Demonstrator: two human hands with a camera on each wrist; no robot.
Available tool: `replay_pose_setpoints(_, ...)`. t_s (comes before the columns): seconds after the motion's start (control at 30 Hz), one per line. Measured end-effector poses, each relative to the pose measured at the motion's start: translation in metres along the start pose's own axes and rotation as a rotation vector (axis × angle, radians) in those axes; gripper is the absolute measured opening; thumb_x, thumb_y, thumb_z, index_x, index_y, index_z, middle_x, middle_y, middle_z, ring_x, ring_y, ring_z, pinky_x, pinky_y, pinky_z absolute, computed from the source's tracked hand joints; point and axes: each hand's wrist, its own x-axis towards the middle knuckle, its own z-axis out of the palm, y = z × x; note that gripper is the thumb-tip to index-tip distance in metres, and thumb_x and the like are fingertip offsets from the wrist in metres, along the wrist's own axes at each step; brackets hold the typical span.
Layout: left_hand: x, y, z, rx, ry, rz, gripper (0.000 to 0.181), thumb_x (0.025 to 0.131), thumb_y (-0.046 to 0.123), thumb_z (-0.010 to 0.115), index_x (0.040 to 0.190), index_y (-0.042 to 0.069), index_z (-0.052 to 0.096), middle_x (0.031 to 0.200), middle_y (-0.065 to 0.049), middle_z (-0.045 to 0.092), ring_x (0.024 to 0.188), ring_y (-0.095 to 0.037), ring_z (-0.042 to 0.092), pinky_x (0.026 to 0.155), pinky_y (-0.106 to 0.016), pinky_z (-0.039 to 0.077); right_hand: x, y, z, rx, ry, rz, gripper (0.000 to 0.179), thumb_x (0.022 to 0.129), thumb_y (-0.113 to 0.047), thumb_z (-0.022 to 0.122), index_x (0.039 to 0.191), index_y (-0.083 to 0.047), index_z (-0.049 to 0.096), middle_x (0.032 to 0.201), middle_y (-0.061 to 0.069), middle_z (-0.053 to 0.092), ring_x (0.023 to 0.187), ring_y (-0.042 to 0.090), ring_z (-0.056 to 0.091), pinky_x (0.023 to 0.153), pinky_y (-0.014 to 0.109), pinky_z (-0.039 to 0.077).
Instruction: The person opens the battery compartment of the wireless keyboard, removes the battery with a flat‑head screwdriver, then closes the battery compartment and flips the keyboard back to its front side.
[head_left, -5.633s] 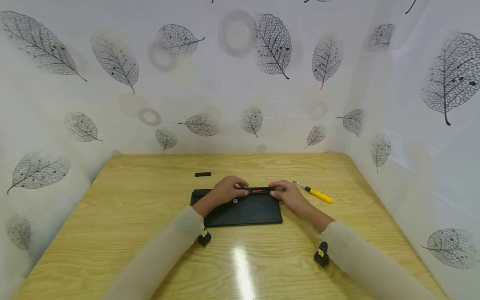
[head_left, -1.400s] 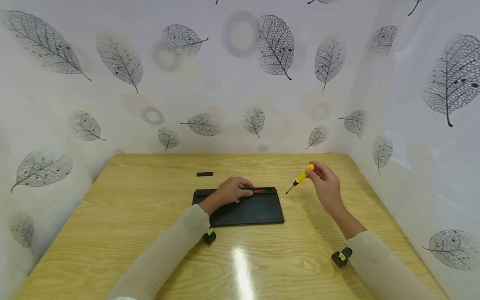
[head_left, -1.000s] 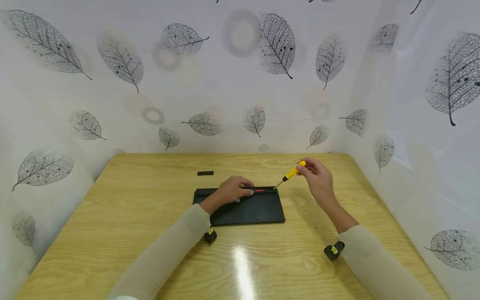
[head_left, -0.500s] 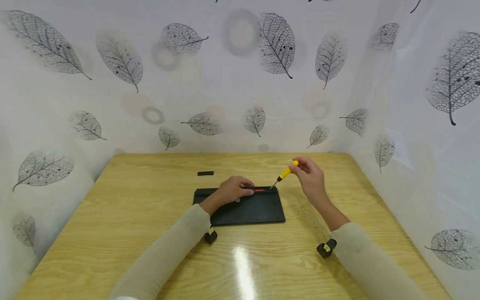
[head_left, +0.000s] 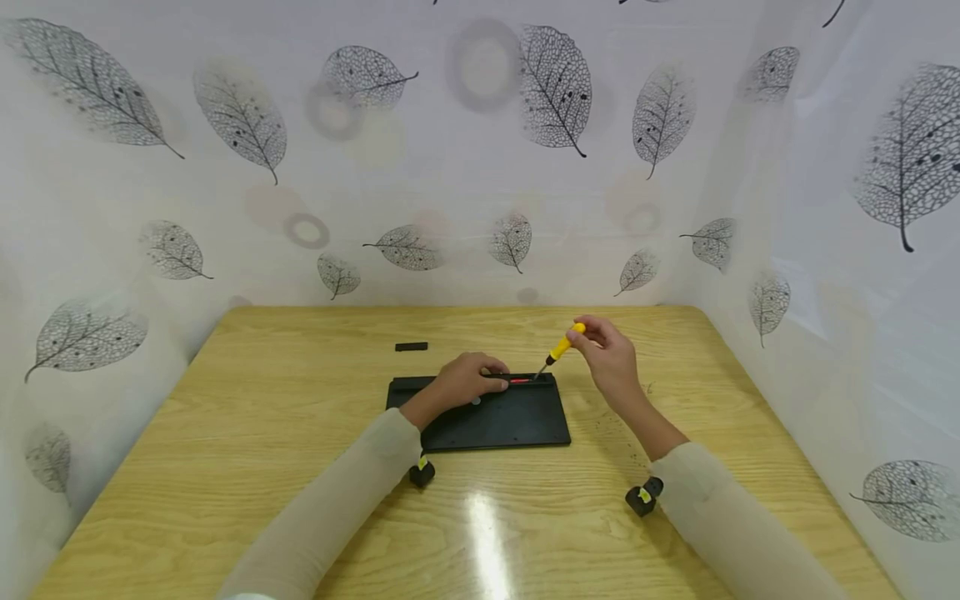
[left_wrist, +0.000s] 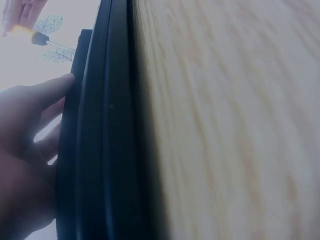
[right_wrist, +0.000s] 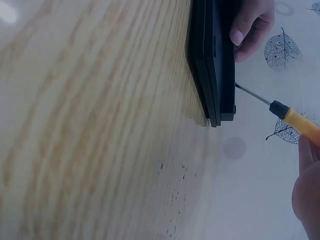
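Flat black rectangular plastic slab (head_left: 510, 421) lay under the left hand (head_left: 461, 379), which gripped its raised ridge (head_left: 408, 384), a bit of red (head_left: 519, 381) peeking out; the right hand (head_left: 613, 362) pinched a slim yellow-handled screwdriver (head_left: 557, 352), tip just beside the red.
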Motion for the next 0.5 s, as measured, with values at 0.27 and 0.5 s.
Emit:
replay_pose_setpoints(0.27,0.000,0.001,-0.001,0.008,-0.001,-0.005,0.030,0.098,0.036,0.067,0.125,0.025,0.071,0.122,0.002,0.068,0.109,-0.018,0.064,0.092,-0.044,0.052,0.002,0.010,0.012,-0.096,-0.038,-0.180,0.039,0.096,-0.031,0.071,0.127,-0.010,0.065,0.118,0.009,0.067,0.107,0.016,0.067,0.083,0.021,0.056)
replay_pose_setpoints(0.5,-0.001,0.003,-0.001,0.033,0.006,0.015,0.028,0.098,0.035,0.067,0.124,0.024,0.071,0.121,0.002,0.069,0.109,-0.018,0.064,0.093,-0.044,0.051,-0.003,0.004,0.025,-0.216,-0.080,-0.389,0.031,0.097,-0.021,0.069,0.125,-0.006,0.066,0.114,0.008,0.067,0.104,0.023,0.068,0.087,0.034,0.058)
